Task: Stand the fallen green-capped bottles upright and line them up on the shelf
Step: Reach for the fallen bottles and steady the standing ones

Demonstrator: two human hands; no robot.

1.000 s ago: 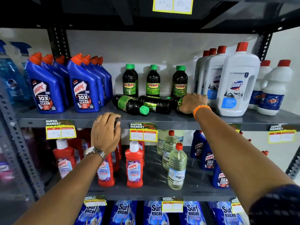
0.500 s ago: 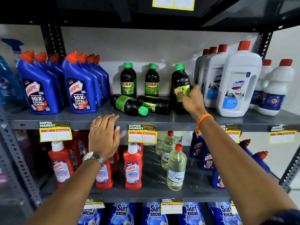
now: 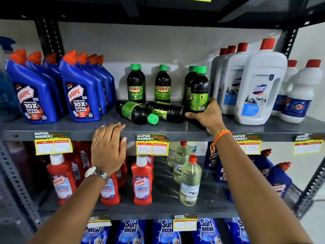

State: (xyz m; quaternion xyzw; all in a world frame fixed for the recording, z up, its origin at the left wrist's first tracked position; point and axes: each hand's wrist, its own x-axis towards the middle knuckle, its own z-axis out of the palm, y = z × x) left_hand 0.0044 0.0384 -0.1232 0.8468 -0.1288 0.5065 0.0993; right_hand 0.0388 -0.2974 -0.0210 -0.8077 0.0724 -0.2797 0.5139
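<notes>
Two dark green-capped bottles lie on their sides on the grey shelf (image 3: pixel 246 131). The front fallen bottle (image 3: pixel 135 111) points its cap toward me and to the right; the second fallen bottle (image 3: pixel 167 111) lies just behind it. Further back stand upright bottles (image 3: pixel 135 85), (image 3: pixel 162 85) and, partly hidden, one more (image 3: pixel 187 85). Another green-capped bottle (image 3: pixel 199 88) stands upright in front of that one, and my right hand (image 3: pixel 206 115) cups its base, thumb by the second fallen bottle's end. My left hand (image 3: pixel 108 148) rests flat on the shelf's front edge.
Blue Harpic bottles (image 3: pixel 79 92) crowd the shelf's left side, and white Domex bottles (image 3: pixel 260 88) stand close on the right. Price tags (image 3: pixel 152 145) hang on the shelf edge. On the shelf below are red Harpic bottles (image 3: pixel 142 182) and clear bottles (image 3: pixel 190 182).
My right hand has lifted a fallen bottle from the right end of the pile and set it upright in front of the right-hand standing bottle. My left hand stayed on the shelf edge.
</notes>
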